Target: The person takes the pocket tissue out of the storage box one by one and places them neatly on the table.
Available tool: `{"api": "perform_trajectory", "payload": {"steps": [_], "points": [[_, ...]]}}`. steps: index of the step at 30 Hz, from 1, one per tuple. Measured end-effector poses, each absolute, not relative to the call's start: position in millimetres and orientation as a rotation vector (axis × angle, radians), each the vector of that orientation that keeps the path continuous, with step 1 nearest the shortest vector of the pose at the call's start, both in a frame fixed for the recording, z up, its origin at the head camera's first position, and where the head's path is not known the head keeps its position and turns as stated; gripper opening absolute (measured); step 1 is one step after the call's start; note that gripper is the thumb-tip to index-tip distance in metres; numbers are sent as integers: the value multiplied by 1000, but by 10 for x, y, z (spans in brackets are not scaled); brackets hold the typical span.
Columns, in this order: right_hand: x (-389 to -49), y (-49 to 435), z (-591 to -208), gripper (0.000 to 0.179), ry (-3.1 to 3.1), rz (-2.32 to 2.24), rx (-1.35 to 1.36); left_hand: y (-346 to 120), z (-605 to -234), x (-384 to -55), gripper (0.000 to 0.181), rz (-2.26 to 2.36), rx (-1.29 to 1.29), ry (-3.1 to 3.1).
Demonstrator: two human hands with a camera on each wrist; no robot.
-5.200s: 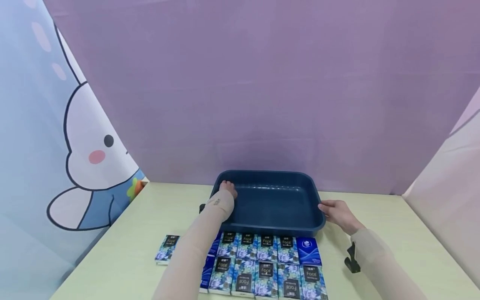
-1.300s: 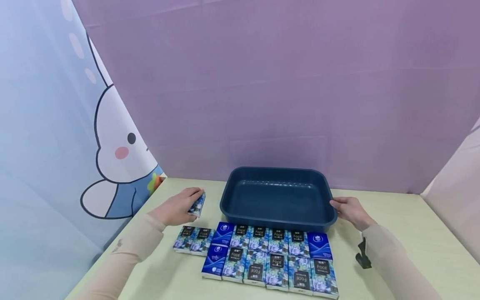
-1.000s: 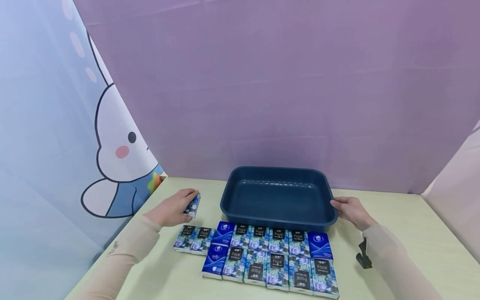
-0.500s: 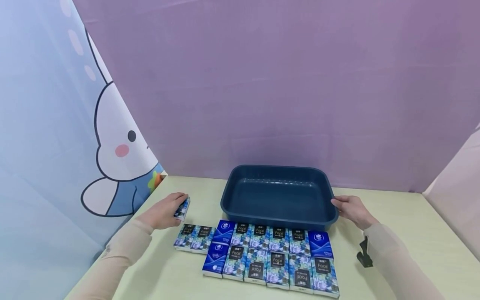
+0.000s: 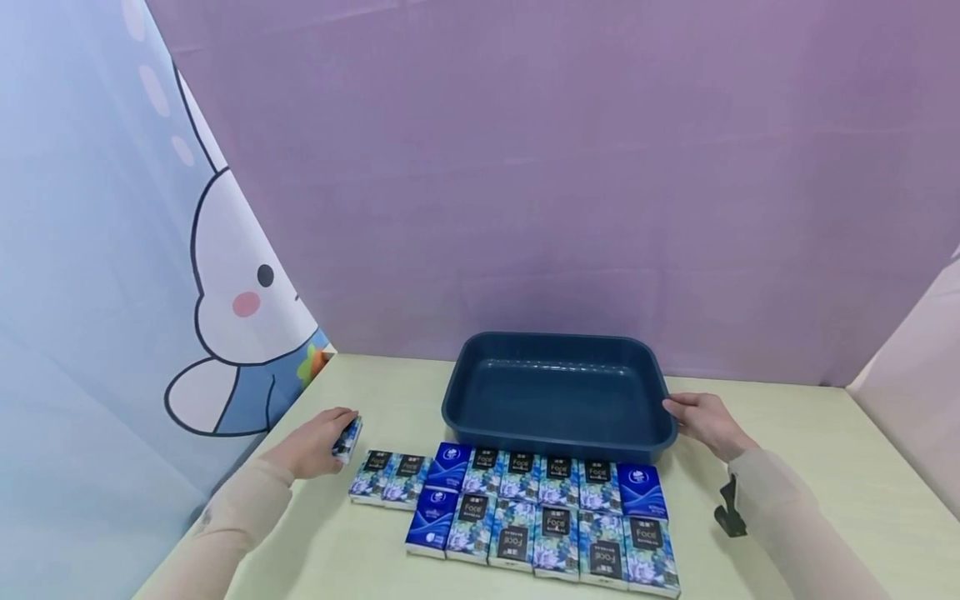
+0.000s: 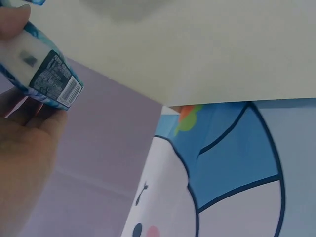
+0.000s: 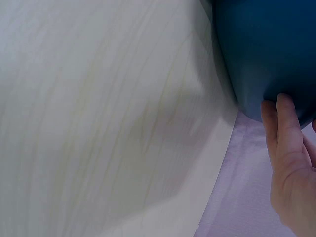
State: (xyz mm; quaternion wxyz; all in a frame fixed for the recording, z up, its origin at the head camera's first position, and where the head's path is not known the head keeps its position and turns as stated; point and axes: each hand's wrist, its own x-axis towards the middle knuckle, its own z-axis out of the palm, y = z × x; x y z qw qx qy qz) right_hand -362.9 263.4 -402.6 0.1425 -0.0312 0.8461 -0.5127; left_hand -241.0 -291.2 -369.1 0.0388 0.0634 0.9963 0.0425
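My left hand grips a flowered blue pack of pocket tissues, thumb on one side and fingers on the other. In the left wrist view, the barcode on the tissue pack faces the camera. It is just left of two flowered tissue packs lying side by side on the table. On the other side, my right hand pinches the right rim of a dark blue rectangular basin, which has nothing in it. From the right wrist, fingers show against the basin's outer wall.
Two rows of tissue packs, mostly flowered with several plain blue ones, lie along the basin's near side. The pale table ends at a purple cloth behind and a rabbit-print cloth at the left.
Earlier, my left hand was inside the basin. It has since picked up a tissue pack and, over the last second, moved it left and nearer. My right hand has stayed on the rim.
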Motion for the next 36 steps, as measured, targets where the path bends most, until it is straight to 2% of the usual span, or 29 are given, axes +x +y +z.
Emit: {"api": "perform_trajectory", "payload": {"steps": [7,17,36], "points": [[-3641,2632,-4043,57,2443,-1479,-87,-2998,-3875,-2363,75,192,151,3022],[-3639,2625,-4042,57,2441,-1492,-79,-3062,-4113,-2305,71,265,226,3041],[-3633,2622,-4050,58,2445,-1491,-66,-3007,-4146,-2315,78,325,228,3002]]}}
